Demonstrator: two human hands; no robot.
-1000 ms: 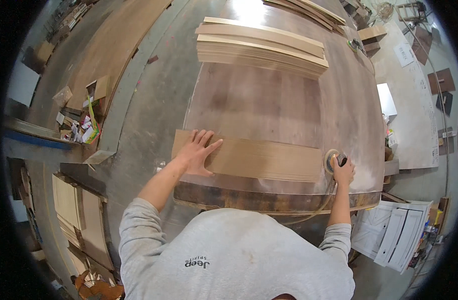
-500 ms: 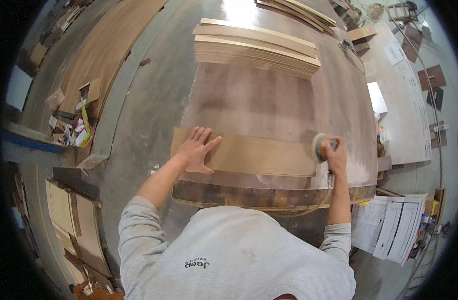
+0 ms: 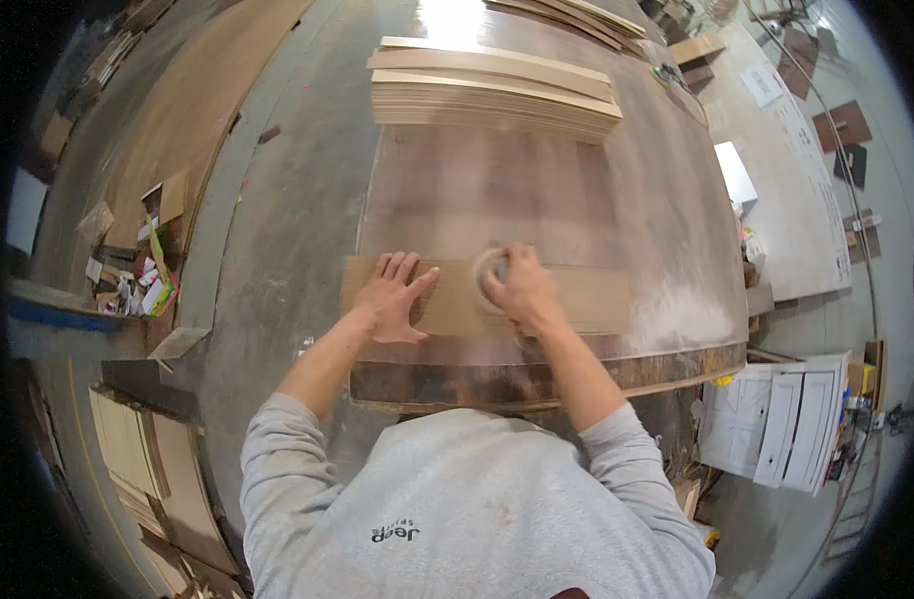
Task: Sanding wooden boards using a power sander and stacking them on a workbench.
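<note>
Boards (image 3: 452, 304): brown, lying flat near the front edge of the table (image 3: 487, 200), just before the worker (image 3: 477, 489); how many are layered cannot be told.
Long axis: left to right, square across the worker's body, the right end pointing toward a pale dust patch (image 3: 682, 319) on the table.
Left hand (image 3: 387, 299): palm down on the boards' left end, fingers and thumb spread wide and aimed mostly away from the worker, gripping nothing.
Right hand (image 3: 527, 290): fingers curled over a round sander (image 3: 490, 285) near the middle of the boards, the forearm slanting in from the lower right.
Sander: to the right of the left hand, with a stretch of board surface between them; the boards run on past the right hand toward their right end. Blur hides whether the disc sits flat or tilted, and which way it points.
Nearer hand: the left, in direct contact with the boards; the right has the tool at its fingers.
Far side: a pale stack (image 3: 492, 90) lies well apart across the table, roughly parallel to the boards.
Surroundings: white panels (image 3: 776, 424) at right, litter (image 3: 138, 285) at left.
</note>
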